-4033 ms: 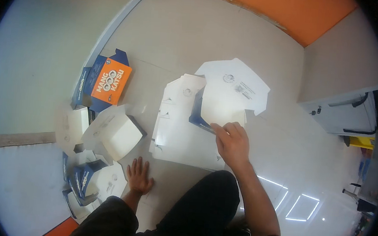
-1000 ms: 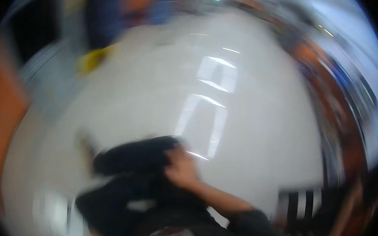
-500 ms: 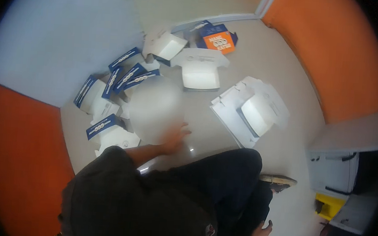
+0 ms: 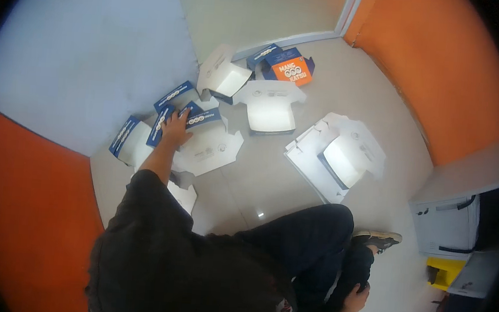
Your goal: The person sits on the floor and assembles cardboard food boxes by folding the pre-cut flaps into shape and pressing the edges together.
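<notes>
My left hand (image 4: 175,129) reaches into a pile of blue and white cardboard food boxes, fingers spread over the blue rims. Under and beside it stand a box with a blue edge (image 4: 161,124) and another box (image 4: 204,119) whose white lid (image 4: 213,152) lies unfolded. Whether the fingers grip a box cannot be made out. My right hand (image 4: 356,299) lies on my dark-trousered lower leg, thumb and fingers apart, holding no box. More boxes sit around the left hand, one blue-edged (image 4: 125,139) further left and one (image 4: 174,95) behind it.
Open white boxes (image 4: 271,118) (image 4: 225,79) stand farther back, near an orange and blue box (image 4: 291,71). To the right, a white box (image 4: 344,160) rests on flat white card sheets (image 4: 314,155). Walls close in left and behind; a white cabinet (image 4: 444,229) stands right.
My left hand has moved left and away from me onto the pile. The blurred white shape now shows as an unfolded box lying there. My right hand has come onto my lower leg.
</notes>
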`<action>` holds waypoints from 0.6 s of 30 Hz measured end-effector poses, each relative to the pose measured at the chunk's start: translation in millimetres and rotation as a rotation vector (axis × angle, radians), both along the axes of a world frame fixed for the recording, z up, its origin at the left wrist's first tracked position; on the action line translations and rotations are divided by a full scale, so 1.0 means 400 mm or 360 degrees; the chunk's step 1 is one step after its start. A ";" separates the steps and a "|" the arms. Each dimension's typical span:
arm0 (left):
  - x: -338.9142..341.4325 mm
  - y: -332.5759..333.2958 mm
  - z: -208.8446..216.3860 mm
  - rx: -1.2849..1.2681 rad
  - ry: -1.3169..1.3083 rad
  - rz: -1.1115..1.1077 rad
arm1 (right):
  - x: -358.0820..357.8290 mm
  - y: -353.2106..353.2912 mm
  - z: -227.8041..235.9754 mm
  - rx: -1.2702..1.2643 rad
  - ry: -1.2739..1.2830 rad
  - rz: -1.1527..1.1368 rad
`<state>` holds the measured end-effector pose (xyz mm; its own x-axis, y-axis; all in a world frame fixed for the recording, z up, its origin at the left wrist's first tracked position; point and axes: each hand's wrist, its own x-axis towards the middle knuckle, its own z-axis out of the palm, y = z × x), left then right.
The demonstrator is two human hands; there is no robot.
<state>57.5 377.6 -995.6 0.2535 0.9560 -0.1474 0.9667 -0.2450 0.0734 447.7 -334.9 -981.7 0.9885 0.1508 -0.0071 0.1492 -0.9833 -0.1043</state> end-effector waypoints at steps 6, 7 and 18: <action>0.011 0.003 0.036 0.0315 -0.0128 0.0039 | -0.023 -0.019 -0.011 0.0060 0.0091 -0.0129; 0.008 0.004 0.055 0.0404 -0.0182 0.0047 | -0.029 -0.028 -0.018 0.0133 0.0088 -0.0074; 0.408 -0.155 0.444 0.0516 -0.1903 -0.0344 | -0.092 0.156 0.193 0.1136 -0.0548 0.0286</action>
